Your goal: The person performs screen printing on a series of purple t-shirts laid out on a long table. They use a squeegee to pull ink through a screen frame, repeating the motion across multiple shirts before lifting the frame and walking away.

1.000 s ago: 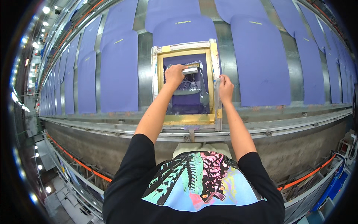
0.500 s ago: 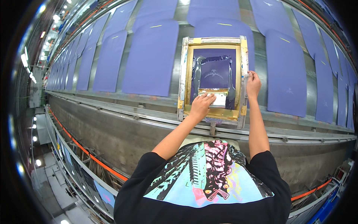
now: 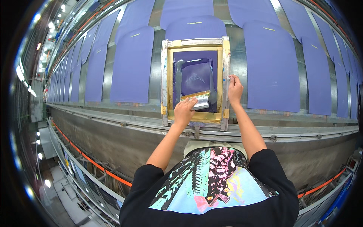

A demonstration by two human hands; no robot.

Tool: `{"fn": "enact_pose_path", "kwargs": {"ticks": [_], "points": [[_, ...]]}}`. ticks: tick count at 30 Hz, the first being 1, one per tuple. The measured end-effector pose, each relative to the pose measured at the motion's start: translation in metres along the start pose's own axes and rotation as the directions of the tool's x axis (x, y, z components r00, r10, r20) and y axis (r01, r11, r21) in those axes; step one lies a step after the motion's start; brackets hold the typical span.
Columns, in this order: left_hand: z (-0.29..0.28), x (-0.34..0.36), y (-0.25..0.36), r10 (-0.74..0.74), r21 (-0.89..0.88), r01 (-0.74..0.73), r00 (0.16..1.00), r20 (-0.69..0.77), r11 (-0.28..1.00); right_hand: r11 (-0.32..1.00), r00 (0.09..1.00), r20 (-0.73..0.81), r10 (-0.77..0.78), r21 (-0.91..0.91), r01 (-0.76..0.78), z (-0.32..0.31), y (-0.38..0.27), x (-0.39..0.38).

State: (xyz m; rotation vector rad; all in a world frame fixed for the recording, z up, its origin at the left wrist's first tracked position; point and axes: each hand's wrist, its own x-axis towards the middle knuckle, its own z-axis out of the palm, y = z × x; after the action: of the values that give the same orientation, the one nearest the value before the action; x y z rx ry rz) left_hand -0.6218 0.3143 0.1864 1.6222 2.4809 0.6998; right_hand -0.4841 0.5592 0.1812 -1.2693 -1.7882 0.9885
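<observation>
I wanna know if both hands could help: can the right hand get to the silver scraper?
Probably yes: the right hand is at the right edge of the frame, and the silver scraper's right end looks uncovered. The left hand covers its left part.

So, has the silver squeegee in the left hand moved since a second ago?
Yes. Judged against the rectangular frame, the squeegee has come down the picture, from the frame's far half into its near half.

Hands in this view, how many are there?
2: the left hand on the squeegee, and the right hand at the right edge of the screen-printing frame. I see no others.
</observation>
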Motion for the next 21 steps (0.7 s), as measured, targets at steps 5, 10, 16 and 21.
{"fn": "enact_pose_path", "kwargs": {"ticks": [5, 10, 16, 21], "points": [[0.006, -0.025, -0.014, 0.036, 0.006, -0.037, 0.996, 0.077, 0.999, 0.997, 0.998, 0.006, 0.068, -0.021, -0.068, 0.024, 0.023, 0.006], [0.021, -0.029, -0.017, 0.139, 0.043, -0.143, 0.988, 0.073, 0.989, 0.996, 0.999, -0.018, 0.052, -0.068, -0.053, 0.024, 0.039, 0.02], [-0.012, 0.136, -0.046, -0.206, -0.086, 0.231, 0.95, 0.236, 0.969, 0.986, 0.992, 0.028, 0.127, -0.114, -0.123, 0.018, 0.017, 0.015], [-0.016, 0.199, -0.059, -0.113, -0.008, 0.113, 0.993, 0.024, 0.994, 0.998, 0.999, -0.003, 0.045, -0.044, -0.046, 0.025, 0.016, 0.021]]}}
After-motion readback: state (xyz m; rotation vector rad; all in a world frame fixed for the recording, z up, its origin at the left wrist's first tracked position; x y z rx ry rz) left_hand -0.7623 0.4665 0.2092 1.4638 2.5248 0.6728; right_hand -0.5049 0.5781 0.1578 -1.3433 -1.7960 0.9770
